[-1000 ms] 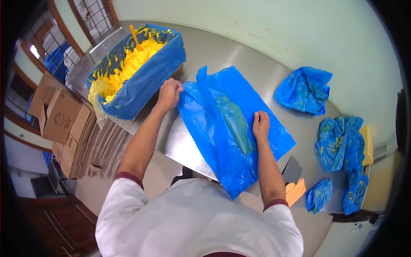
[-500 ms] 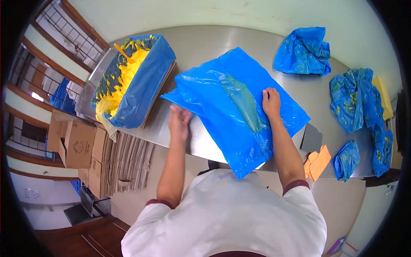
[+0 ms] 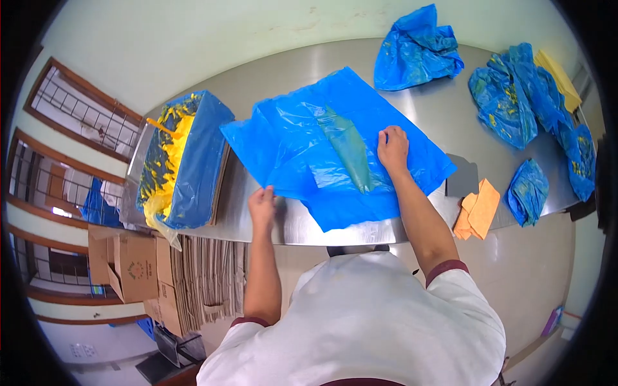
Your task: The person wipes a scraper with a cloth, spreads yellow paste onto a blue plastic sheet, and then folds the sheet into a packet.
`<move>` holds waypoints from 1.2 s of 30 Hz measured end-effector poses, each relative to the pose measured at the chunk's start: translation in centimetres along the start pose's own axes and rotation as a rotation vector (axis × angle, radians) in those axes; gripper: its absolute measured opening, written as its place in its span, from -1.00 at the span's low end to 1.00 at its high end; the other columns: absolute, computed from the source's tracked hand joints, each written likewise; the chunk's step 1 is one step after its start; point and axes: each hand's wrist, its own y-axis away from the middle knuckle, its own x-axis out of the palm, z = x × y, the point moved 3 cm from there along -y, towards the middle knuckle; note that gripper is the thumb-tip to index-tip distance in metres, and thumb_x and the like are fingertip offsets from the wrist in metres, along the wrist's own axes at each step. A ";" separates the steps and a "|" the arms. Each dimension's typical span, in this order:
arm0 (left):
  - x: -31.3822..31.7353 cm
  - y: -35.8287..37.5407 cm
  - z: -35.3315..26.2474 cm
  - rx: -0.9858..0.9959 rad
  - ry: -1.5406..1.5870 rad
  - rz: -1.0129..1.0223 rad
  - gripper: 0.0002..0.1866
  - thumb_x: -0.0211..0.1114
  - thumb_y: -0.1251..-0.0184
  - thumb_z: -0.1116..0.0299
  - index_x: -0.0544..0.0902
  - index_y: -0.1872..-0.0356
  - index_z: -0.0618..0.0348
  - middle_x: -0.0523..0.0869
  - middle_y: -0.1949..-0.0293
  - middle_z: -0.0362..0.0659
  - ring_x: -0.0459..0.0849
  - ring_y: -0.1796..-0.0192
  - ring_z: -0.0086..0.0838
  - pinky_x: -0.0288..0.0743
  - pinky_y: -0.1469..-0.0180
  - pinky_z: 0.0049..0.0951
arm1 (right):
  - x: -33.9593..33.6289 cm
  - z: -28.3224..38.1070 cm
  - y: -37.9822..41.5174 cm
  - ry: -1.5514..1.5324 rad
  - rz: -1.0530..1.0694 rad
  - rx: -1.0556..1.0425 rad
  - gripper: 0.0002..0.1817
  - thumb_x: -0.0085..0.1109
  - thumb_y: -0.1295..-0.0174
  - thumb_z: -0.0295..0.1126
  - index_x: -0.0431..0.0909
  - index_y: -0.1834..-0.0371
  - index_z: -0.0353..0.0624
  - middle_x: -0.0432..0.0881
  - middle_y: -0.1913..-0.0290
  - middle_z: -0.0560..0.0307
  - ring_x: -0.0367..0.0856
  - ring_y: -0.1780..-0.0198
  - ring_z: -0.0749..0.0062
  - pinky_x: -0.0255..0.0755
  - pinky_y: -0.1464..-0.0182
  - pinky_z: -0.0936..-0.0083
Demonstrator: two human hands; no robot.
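Observation:
A large blue plastic bag (image 3: 290, 141) lies spread on the steel table, with a greenish patch (image 3: 347, 148) showing through its middle. My left hand (image 3: 262, 207) is closed at the bag's lower left edge, pinching it between the fingertips. My right hand (image 3: 393, 147) rests on the right part of the bag with its fingers curled; whether they grip the plastic is hard to tell. To the left stands a container lined with blue plastic (image 3: 203, 161), holding yellow paste (image 3: 174, 157) and an orange-handled tool (image 3: 161, 127).
Crumpled blue bags (image 3: 415, 55) (image 3: 505, 103) (image 3: 528, 193) lie along the back and right of the steel table (image 3: 257, 74). An orange cloth (image 3: 477, 209) sits at the front edge, near a dark grey flat piece (image 3: 462, 175). Cardboard boxes (image 3: 138, 267) stand lower left.
My left hand has closed on the bag's edge. The bag's lower corner, which hung over the table's front edge, now lies folded up on the table. The whole view has shifted and turned.

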 end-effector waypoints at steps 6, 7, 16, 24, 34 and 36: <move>1.6 1.7 -0.4 -0.118 0.059 0.162 -0.65 0.26 -0.51 0.10 0.61 0.46 0.08 0.54 0.63 -0.34 0.37 0.67 -0.70 0.13 0.64 -0.63 | -0.4 0.3 0.5 0.009 0.000 0.023 -0.82 0.16 -0.30 -0.29 0.62 0.23 -0.18 0.58 0.03 -0.01 0.49 -0.12 0.00 0.35 -0.15 0.09; 2.5 2.4 -0.2 -0.133 0.021 0.270 -0.64 0.27 -0.50 0.09 0.62 0.48 0.08 0.55 0.62 -0.34 0.39 0.67 -0.69 0.13 0.64 -0.64 | -0.4 0.3 0.4 0.013 -0.008 0.015 -0.82 0.17 -0.30 -0.30 0.62 0.23 -0.18 0.58 0.04 -0.02 0.49 -0.12 0.00 0.35 -0.15 0.09; 0.3 2.8 -2.5 -0.189 -0.035 0.169 -0.64 0.27 -0.49 0.12 0.66 0.45 0.16 0.54 0.63 -0.31 0.37 0.67 -0.68 0.13 0.67 -0.60 | -0.9 0.7 0.6 0.025 0.000 0.025 -0.83 0.21 -0.26 -0.31 0.62 0.20 -0.16 0.57 0.04 -0.01 0.48 -0.12 0.03 0.33 -0.18 0.10; 0.7 2.4 1.4 -0.071 -0.011 0.032 -0.70 0.32 -0.47 0.15 0.61 0.44 0.10 0.54 0.58 -0.36 0.37 0.60 -0.71 0.13 0.57 -0.63 | -1.3 0.9 1.4 0.019 -0.049 0.055 -0.80 0.25 -0.23 -0.31 0.62 0.17 -0.17 0.56 -0.01 0.00 0.46 -0.16 0.04 0.32 -0.20 0.09; -2.2 4.9 -12.3 0.498 -0.539 -0.284 -0.66 0.35 -0.42 0.24 0.61 0.00 0.31 0.63 0.33 -0.19 0.56 0.31 -0.51 0.49 0.19 -0.44 | -10.7 3.4 3.6 -0.300 0.124 0.142 -0.46 0.32 -0.25 -0.21 0.49 -0.22 -0.31 0.54 -0.16 -0.23 0.51 -0.26 -0.07 0.40 -0.29 0.19; 2.0 5.0 -13.2 0.570 -0.415 -0.017 -0.68 0.34 -0.42 0.28 0.63 -0.06 0.26 0.70 0.25 -0.15 0.64 0.20 -0.50 0.53 0.10 -0.45 | -9.8 1.2 0.3 -0.252 0.196 0.191 -0.50 0.30 -0.24 -0.24 0.54 -0.17 -0.31 0.55 -0.15 -0.26 0.51 -0.24 -0.13 0.39 -0.30 0.13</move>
